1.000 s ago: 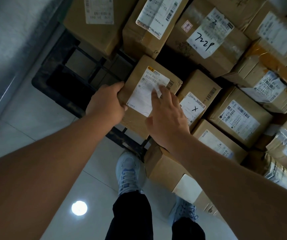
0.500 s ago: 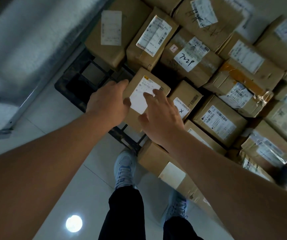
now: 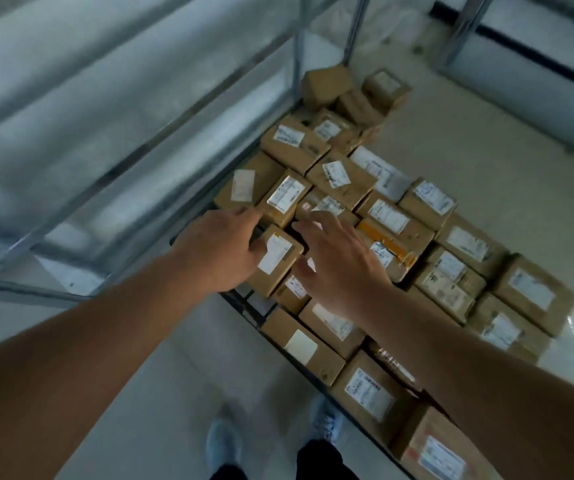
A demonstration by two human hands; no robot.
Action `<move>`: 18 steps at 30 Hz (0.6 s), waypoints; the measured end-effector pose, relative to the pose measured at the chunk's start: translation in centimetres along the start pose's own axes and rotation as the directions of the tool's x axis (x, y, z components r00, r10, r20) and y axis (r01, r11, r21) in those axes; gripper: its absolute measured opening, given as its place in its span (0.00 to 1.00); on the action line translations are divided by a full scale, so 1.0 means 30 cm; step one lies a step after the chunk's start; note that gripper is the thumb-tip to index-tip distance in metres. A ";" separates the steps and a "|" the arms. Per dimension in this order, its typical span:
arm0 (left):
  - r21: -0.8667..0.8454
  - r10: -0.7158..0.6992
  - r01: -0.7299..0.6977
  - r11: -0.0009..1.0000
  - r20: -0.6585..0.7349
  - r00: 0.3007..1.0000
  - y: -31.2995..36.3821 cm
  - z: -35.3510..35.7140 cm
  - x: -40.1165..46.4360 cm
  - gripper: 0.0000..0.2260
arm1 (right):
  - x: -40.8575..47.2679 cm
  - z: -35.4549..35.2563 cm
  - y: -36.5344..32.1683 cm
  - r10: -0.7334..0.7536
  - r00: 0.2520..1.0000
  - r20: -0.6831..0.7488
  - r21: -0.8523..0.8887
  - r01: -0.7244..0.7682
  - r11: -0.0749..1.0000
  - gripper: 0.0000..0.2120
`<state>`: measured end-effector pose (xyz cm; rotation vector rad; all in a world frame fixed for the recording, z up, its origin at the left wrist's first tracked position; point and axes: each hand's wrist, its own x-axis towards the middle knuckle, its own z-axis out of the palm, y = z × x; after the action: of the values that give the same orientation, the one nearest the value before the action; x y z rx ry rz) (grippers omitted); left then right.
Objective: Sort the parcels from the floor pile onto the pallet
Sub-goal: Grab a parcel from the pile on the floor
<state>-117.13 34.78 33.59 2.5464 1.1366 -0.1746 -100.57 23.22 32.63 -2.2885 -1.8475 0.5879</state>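
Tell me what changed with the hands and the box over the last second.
The left hand let go of the small brown cardboard box with the white label and now only touches its side. The right hand lifted off the label, fingers spread above the box. The view pulled back. The box stayed put among the other parcels on the black pallet.

Pale tiled floor [image 3: 486,140]; metal shelving frame [image 3: 133,157] at left.

Left hand [image 3: 218,251] and right hand [image 3: 339,263] spread beside a labelled parcel [image 3: 276,259]; more boxes [image 3: 458,271] crowd toward two o'clock.
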 end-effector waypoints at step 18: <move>0.291 0.606 -0.538 0.791 -0.258 0.752 0.753 -0.955 -0.969 0.30 | -1.221 -0.900 -0.427 0.208 0.860 -0.466 -0.011 -0.241 0.971 0.32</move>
<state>-120.71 10.82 73.45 3.0572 0.3739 0.3399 -107.98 -5.49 69.44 -2.4321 -1.4050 -0.0155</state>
